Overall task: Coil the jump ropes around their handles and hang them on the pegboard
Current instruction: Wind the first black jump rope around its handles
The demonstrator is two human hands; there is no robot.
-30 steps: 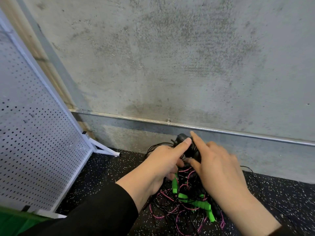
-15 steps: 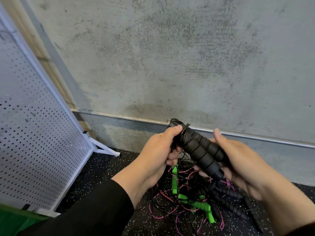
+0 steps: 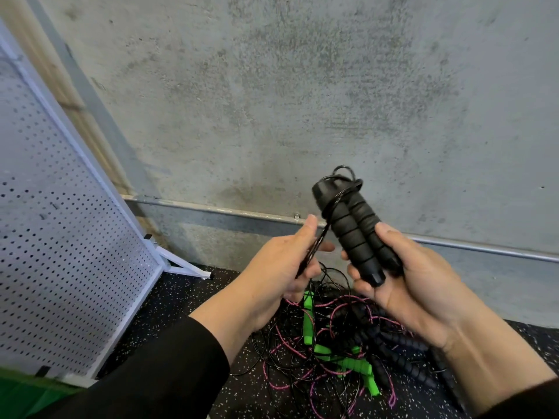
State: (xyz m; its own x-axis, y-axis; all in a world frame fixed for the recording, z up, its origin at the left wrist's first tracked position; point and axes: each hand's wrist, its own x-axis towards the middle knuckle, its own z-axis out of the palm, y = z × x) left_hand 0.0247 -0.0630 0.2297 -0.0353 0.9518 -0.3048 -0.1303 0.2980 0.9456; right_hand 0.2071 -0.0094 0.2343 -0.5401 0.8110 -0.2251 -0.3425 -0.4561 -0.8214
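My right hand (image 3: 405,276) grips two black ribbed jump-rope handles (image 3: 354,234) held side by side, tops pointing up and left. A thin black cord (image 3: 335,201) loops over their tops and runs down into my left hand (image 3: 281,264), which pinches it between thumb and fingers. Below on the floor lies a tangled pile of ropes (image 3: 332,352) with black and pink cords, green handles (image 3: 308,322) and more black ribbed handles (image 3: 402,361). The white pegboard (image 3: 60,237) stands at the left, leaning on its frame.
A grey concrete wall (image 3: 302,101) rises straight ahead with a metal conduit pipe (image 3: 211,208) along its base. The floor is black speckled rubber (image 3: 169,300). The pegboard's white foot (image 3: 184,264) juts out near the wall. Something green (image 3: 21,391) shows at the bottom left.
Both hands have risen from the pile, lifting the pair of black handles clear. The handles turned more upright in my right hand, and my left hand moved down along the cord.
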